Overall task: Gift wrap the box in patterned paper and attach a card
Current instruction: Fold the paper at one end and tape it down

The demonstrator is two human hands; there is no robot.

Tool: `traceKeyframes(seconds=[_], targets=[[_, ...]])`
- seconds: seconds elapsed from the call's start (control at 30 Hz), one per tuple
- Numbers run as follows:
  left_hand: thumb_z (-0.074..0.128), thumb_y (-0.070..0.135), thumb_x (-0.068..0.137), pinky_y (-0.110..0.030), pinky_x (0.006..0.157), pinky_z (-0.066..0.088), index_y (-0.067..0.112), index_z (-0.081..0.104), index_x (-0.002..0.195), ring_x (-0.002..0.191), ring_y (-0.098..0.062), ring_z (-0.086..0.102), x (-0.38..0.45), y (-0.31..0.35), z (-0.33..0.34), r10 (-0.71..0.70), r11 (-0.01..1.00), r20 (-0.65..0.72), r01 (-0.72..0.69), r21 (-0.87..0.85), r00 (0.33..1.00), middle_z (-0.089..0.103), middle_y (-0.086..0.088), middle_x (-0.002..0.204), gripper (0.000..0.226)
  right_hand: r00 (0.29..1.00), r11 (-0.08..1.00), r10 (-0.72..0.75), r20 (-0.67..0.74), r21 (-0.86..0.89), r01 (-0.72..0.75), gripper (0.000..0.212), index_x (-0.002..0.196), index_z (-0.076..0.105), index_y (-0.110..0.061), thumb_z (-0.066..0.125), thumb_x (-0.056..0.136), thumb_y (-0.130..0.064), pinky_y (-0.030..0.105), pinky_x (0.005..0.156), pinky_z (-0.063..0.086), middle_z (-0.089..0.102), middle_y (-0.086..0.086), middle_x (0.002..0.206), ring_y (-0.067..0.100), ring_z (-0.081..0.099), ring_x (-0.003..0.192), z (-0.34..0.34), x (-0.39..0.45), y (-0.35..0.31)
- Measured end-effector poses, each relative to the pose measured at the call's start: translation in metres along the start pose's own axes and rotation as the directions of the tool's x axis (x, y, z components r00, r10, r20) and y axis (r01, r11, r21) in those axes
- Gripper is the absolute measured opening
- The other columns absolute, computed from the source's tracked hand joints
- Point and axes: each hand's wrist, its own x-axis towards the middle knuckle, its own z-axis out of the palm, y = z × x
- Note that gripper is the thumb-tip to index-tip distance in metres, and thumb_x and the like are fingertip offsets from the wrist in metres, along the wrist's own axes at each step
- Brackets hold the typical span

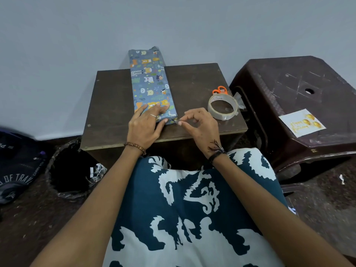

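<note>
the wrapped box [150, 83] lies along the middle of the bench [111, 105], its far end over the back edge. the left hand [143, 127] presses flat on its near end with a wide grip. the right hand [200, 125] has a narrow grip, pinching a tape piece [176, 122] at the box's near corner; the card [302, 122] lies on the stool [289, 83].

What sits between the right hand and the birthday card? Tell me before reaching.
The tape roll and orange scissors lie on the table between the right hand and the card, which rests on the neighbouring stool.

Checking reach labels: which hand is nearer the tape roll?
Right. The right hand sits just beside the tape roll, pinching at the wrapped box corner. The left hand presses on the box, farther away.
</note>
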Motion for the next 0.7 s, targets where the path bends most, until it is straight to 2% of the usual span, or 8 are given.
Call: traceKeyframes(seconds=[0.07,0.17,0.27,0.33,0.5,0.6,0.7], targets=[[0.053,0.032,0.086,-0.025,0.103,0.028,0.012,0.060,0.114,0.101,-0.009,0.053,0.000,0.000,0.000,-0.002,1.000,0.009,0.002,-0.006,1.000,0.072,-0.001,0.099,0.036,0.998,0.997,0.063,-0.014,0.043,-0.062,0.004,0.077,0.070,-0.024,0.074,0.076,-0.025,0.024,0.078,0.044,0.058,-0.010,0.091,0.014,0.057,0.090,0.010,0.000,0.001],[0.049,0.037,0.089,-0.025,0.108,0.028,0.012,0.060,0.119,0.105,-0.012,0.061,-0.001,-0.003,0.001,-0.047,0.999,0.109,0.048,-0.007,0.993,0.071,0.002,0.103,0.040,0.992,0.992,0.113,-0.053,0.059,-0.110,0.005,0.076,0.071,-0.023,0.076,0.074,-0.023,0.018,0.077,0.043,0.058,-0.007,0.089,0.015,0.057,0.091,0.024,-0.004,0.003],[0.048,0.039,0.090,-0.023,0.109,0.027,0.011,0.060,0.119,0.104,-0.013,0.063,-0.001,-0.004,0.002,-0.069,0.998,0.133,0.069,-0.002,0.989,0.071,0.003,0.103,0.043,0.990,0.994,0.109,-0.092,0.004,-0.109,0.005,0.077,0.071,-0.021,0.075,0.075,-0.022,0.002,0.076,0.032,0.055,-0.007,0.089,0.014,0.053,0.092,0.033,-0.007,0.005],[0.047,0.040,0.089,-0.022,0.109,0.026,0.011,0.060,0.119,0.105,-0.013,0.063,-0.001,-0.004,0.002,-0.077,0.997,0.141,0.078,-0.004,0.987,0.071,0.003,0.104,0.044,0.988,0.996,0.082,-0.128,-0.029,-0.086,0.005,0.078,0.071,-0.019,0.074,0.076,-0.022,-0.001,0.074,0.029,0.053,-0.008,0.089,0.014,0.051,0.091,0.037,-0.008,0.006],[0.053,0.039,0.085,-0.022,0.105,0.028,0.010,0.062,0.113,0.105,-0.020,0.062,-0.002,-0.003,0.000,-0.104,0.994,0.105,0.105,-0.003,0.989,0.072,0.003,0.100,0.041,0.980,0.996,0.000,-0.199,-0.084,-0.017,0.006,0.078,0.070,-0.017,0.073,0.076,-0.020,0.003,0.072,0.033,0.051,-0.009,0.089,0.011,0.052,0.089,0.045,-0.010,0.006],[0.060,0.036,0.082,-0.020,0.102,0.028,0.010,0.063,0.109,0.101,-0.023,0.063,-0.001,0.000,-0.002,-0.083,0.997,0.062,0.083,-0.001,0.995,0.073,0.002,0.095,0.037,0.973,0.994,-0.023,-0.228,-0.110,-0.002,0.006,0.079,0.069,-0.015,0.073,0.077,-0.020,0.015,0.069,0.041,0.055,-0.004,0.089,0.013,0.056,0.087,0.046,-0.010,0.007],[0.063,0.035,0.081,-0.021,0.101,0.028,0.011,0.063,0.111,0.106,-0.027,0.061,-0.002,-0.002,-0.001,-0.114,0.993,0.087,0.114,0.001,0.990,0.072,0.001,0.097,0.038,0.968,0.990,-0.056,-0.246,-0.138,0.022,0.007,0.079,0.069,-0.014,0.073,0.077,-0.019,0.023,0.064,0.047,0.056,-0.001,0.090,0.011,0.057,0.081,0.047,-0.010,0.006]])
